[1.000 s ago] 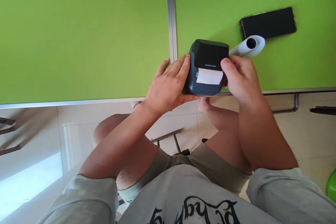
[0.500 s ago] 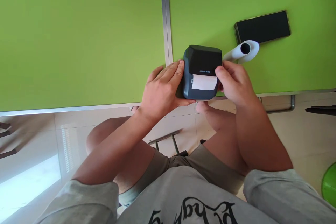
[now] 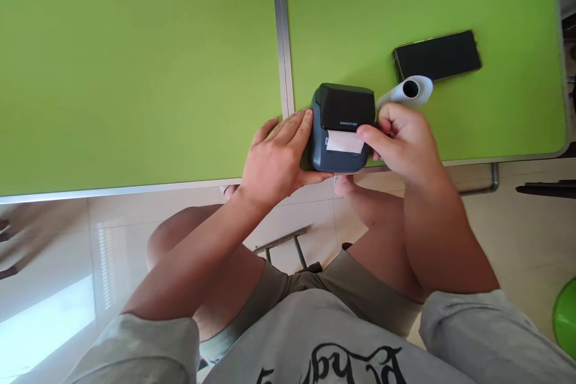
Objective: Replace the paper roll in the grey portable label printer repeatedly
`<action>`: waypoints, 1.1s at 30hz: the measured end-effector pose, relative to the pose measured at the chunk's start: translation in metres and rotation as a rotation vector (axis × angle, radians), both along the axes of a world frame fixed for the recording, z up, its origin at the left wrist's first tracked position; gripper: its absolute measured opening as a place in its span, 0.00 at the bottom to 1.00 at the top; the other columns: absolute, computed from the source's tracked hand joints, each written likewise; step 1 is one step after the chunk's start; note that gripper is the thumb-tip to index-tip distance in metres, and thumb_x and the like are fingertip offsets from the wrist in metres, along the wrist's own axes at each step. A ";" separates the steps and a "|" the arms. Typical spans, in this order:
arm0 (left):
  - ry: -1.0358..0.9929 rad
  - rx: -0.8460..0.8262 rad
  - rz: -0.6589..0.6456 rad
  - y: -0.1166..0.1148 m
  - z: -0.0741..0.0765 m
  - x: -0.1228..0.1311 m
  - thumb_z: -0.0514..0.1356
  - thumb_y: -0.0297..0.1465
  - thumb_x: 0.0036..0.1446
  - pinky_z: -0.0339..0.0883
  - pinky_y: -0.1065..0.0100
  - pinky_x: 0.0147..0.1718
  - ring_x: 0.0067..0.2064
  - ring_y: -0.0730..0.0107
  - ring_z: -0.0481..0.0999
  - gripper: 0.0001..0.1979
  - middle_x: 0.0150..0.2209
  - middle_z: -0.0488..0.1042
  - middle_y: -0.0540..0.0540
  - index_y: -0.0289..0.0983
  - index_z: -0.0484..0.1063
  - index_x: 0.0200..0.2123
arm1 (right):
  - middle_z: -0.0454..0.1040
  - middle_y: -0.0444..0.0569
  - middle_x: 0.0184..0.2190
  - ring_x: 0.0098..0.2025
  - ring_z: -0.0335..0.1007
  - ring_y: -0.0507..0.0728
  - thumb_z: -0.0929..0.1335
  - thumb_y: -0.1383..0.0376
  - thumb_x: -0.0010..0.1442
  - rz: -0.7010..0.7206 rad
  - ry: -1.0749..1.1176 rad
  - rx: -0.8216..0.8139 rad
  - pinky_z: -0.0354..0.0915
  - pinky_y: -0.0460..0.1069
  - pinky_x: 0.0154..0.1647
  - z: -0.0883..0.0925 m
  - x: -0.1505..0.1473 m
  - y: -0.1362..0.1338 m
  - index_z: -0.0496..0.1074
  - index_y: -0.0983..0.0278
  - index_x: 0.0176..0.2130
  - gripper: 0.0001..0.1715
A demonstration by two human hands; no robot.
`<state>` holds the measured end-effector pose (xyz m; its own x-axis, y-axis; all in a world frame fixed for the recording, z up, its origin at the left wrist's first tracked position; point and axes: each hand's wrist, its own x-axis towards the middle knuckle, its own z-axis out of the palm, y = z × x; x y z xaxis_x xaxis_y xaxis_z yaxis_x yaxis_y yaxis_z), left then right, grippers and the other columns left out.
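A dark blue and black label printer [image 3: 345,107] sits near the front edge of the green table. From its front slot sticks out a strip of white label paper [image 3: 342,141]. My left hand [image 3: 275,153] is braced against the printer's left side, fingers stretched along it and thumb at its front edge, holding it steady. My right hand [image 3: 402,138] pinches the right end of the label paper, thumb on top; the fingers beneath are partly hidden. Just beyond this hand lies a white paper roll [image 3: 398,94] with a dark hollow end.
Behind the roll lies a black phone [image 3: 437,56] in a case. A metal seam [image 3: 282,36] divides the green table [image 3: 144,66], whose front edge runs close to my hands. Below are my legs, a metal bar and a green round object [image 3: 565,318] at the right.
My right thumb has moved left from the printer's right side onto the paper's end, and the strip's right end now looks lifted. The left hand stays in place. The view has shifted slightly.
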<state>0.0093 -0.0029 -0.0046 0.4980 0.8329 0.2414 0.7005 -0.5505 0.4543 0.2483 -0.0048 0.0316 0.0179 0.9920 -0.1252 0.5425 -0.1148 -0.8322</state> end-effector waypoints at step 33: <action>0.115 0.051 -0.024 -0.004 0.005 -0.001 0.66 0.61 0.58 0.61 0.52 0.70 0.68 0.45 0.74 0.55 0.67 0.72 0.28 0.24 0.59 0.72 | 0.85 0.47 0.39 0.26 0.70 0.55 0.75 0.63 0.51 0.250 -0.366 0.151 0.64 0.53 0.29 0.061 -0.009 0.032 0.81 0.57 0.43 0.17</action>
<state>0.0079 -0.0066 0.0001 0.5442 0.8086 0.2236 0.7330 -0.5879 0.3422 0.2393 0.0274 0.0923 -0.2078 0.9781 -0.0094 0.7994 0.1642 -0.5779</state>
